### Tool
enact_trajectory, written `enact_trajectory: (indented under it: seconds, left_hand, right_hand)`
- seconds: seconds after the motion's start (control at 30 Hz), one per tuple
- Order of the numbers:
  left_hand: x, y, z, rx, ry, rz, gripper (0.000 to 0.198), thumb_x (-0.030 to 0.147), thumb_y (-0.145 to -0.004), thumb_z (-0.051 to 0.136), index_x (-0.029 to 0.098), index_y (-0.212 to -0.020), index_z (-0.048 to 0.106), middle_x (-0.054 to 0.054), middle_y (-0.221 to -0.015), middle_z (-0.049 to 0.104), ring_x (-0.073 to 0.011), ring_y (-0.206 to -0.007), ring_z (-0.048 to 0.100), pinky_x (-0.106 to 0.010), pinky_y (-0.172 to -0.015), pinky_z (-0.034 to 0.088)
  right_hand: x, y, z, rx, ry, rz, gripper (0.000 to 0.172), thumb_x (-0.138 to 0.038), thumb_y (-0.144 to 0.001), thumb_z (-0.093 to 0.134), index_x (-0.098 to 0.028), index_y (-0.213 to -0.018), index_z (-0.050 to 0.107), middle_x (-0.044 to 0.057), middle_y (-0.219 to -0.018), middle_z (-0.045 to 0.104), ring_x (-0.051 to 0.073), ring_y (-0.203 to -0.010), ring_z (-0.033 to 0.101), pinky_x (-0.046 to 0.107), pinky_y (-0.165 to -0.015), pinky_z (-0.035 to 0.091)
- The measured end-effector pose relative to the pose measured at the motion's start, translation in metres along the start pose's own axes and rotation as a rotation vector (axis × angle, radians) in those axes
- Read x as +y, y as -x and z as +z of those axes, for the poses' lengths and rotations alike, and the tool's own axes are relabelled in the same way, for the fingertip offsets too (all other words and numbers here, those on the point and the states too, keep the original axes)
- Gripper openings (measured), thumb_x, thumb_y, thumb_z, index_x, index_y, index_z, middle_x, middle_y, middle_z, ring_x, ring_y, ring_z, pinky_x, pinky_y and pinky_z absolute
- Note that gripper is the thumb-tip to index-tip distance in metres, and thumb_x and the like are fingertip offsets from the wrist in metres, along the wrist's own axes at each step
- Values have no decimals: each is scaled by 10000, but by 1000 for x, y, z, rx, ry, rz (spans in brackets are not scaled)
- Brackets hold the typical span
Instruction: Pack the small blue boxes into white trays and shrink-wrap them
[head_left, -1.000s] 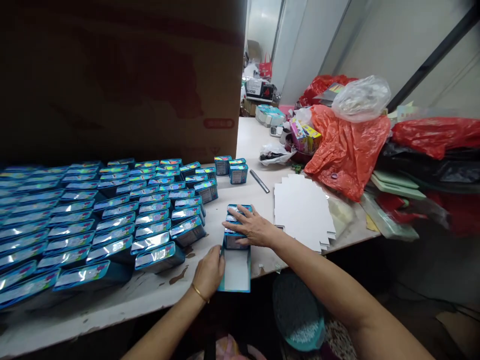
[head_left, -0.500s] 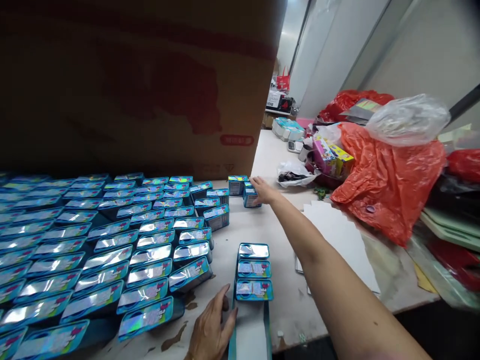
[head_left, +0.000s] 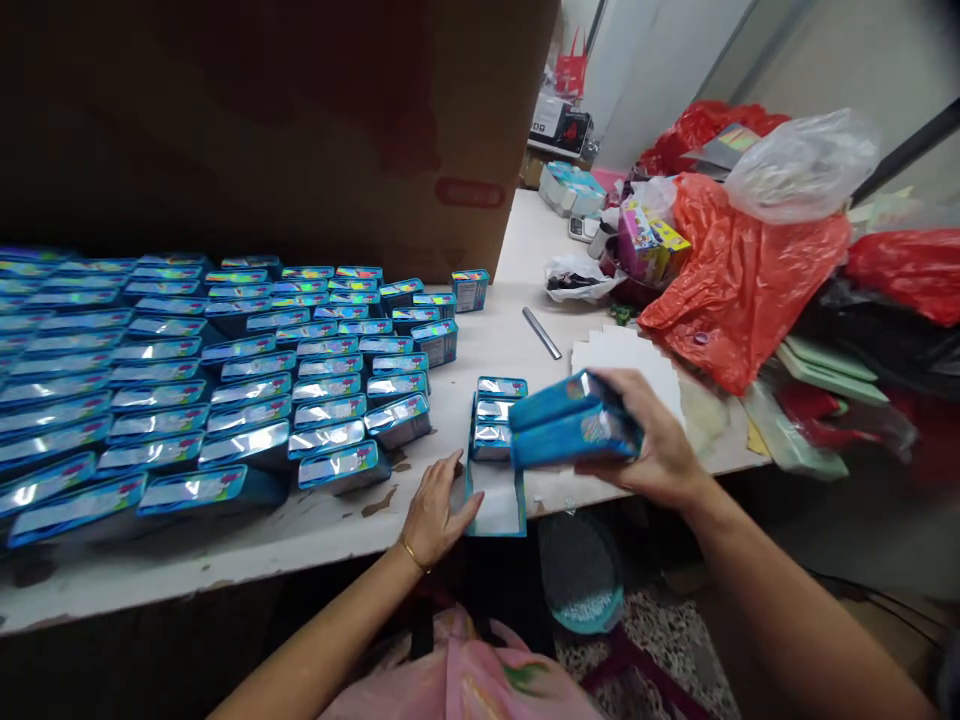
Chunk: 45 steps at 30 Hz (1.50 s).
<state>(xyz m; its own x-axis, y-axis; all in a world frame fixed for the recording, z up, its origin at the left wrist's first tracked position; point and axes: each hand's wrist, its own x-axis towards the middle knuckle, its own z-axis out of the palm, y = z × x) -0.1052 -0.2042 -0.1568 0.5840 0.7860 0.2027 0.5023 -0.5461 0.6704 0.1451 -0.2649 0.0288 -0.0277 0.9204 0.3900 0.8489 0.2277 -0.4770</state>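
My right hand (head_left: pixel 652 435) grips two small blue boxes (head_left: pixel 574 420) side by side, tilted in the air at the right of a narrow blue-edged carton (head_left: pixel 499 512). Three similar boxes stand in the far part of that carton, and its white inner bottom shows at the near end. My left hand (head_left: pixel 436 510) rests at the carton's left edge, fingers spread and thumb reaching over its side. Rows of upright blue boxes with shiny tops (head_left: pixel 251 400) cover the table at left. A single blue box (head_left: pixel 469 290) stands farther back.
A large brown cardboard box (head_left: pixel 300 130) stands behind the rows. At right are a metal strip (head_left: pixel 541 333), white card sheets (head_left: pixel 626 365), red plastic bags (head_left: pixel 750 280) and a clear bag (head_left: pixel 806 165). Below the table edge (head_left: pixel 210 572) is a teal-rimmed round container (head_left: pixel 583 610).
My right hand has come back from the rear of the table toward the carton, bringing two blue boxes. My left hand stays beside the carton. The view has tilted downward.
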Motion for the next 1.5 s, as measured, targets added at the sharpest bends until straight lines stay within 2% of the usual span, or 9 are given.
enact_trajectory:
  seconds: [0.27, 0.5, 0.63, 0.8, 0.97, 1.07, 1.17, 1.3, 1.5]
  left_hand:
    - [1, 34, 1, 7, 0, 13, 637, 371, -803, 460, 139, -1343, 214, -119, -1118, 523, -220, -1019, 484, -402, -895, 384]
    - [6, 33, 2, -49, -63, 25, 598, 322, -839, 399, 217, -1379, 165, -115, -1334, 372, -248, -1182, 376, -434, -955, 325]
    - [3, 30, 2, -59, -64, 34, 630, 352, -824, 430, 240, -1383, 161, -111, -1353, 360, -262, -1178, 391, -447, -941, 354]
    - [-14, 21, -1, -74, -42, 78, 617, 388, -805, 457, 265, -1367, 234, -91, -1284, 466, -245, -1120, 472, -390, -897, 433]
    - [-37, 18, 7, -76, -28, 155, 666, 468, -759, 497, 265, -1354, 276, -111, -1219, 530, -258, -1052, 543, -342, -804, 496]
    - [-44, 19, 14, -43, -20, 130, 647, 521, -766, 459, 293, -1345, 285, -109, -1184, 559, -262, -1005, 573, -344, -760, 510]
    - [-43, 18, 15, -47, -20, 148, 670, 501, -757, 476, 276, -1354, 272, -116, -1196, 548, -268, -1015, 567, -353, -766, 511]
    - [-39, 22, 10, -21, -7, 142, 741, 444, -735, 520, 243, -1378, 213, -116, -1273, 477, -278, -1114, 494, -382, -861, 476]
    - [10, 15, -36, 218, 79, 119, 526, 386, -865, 294, 260, -1369, 213, -91, -1325, 402, -259, -1198, 398, -447, -955, 372]
  right_hand:
    - [-26, 44, 104, -197, 178, -47, 832, -361, -647, 665, -173, -1345, 253, 133, -1221, 404, 283, -1121, 376, 440, -935, 372]
    - [-37, 50, 128, -276, 395, 70, 885, -298, -651, 675, -171, -1380, 191, 148, -1289, 380, 314, -1174, 325, 466, -980, 294]
    - [-34, 38, 111, -356, 263, -95, 862, -423, -642, 674, -221, -1361, 243, 120, -1329, 366, 299, -1192, 334, 483, -997, 263]
    - [11, -83, 92, -203, 149, -174, 412, -399, -824, 474, -241, -1204, 466, 68, -1194, 508, 188, -1107, 440, 352, -945, 360]
    - [81, -260, 151, -183, 390, 47, 590, -204, -776, 529, -159, -1321, 305, 93, -1398, 275, 241, -1279, 217, 396, -989, 300]
    - [110, -302, 185, -275, 501, 204, 590, -159, -761, 534, -180, -1308, 311, 101, -1343, 351, 274, -1259, 236, 451, -958, 301]
    - [123, -285, 182, -257, 519, 213, 420, -189, -787, 510, -208, -1199, 434, 92, -1167, 497, 239, -1104, 411, 395, -884, 367]
    - [113, -218, 122, -127, 416, 121, 375, -244, -782, 517, -214, -1153, 468, 72, -1057, 533, 219, -991, 460, 316, -784, 419]
    - [21, -95, 35, 134, 242, -21, 394, -274, -793, 502, -199, -1177, 453, 68, -1033, 532, 219, -986, 472, 342, -853, 400]
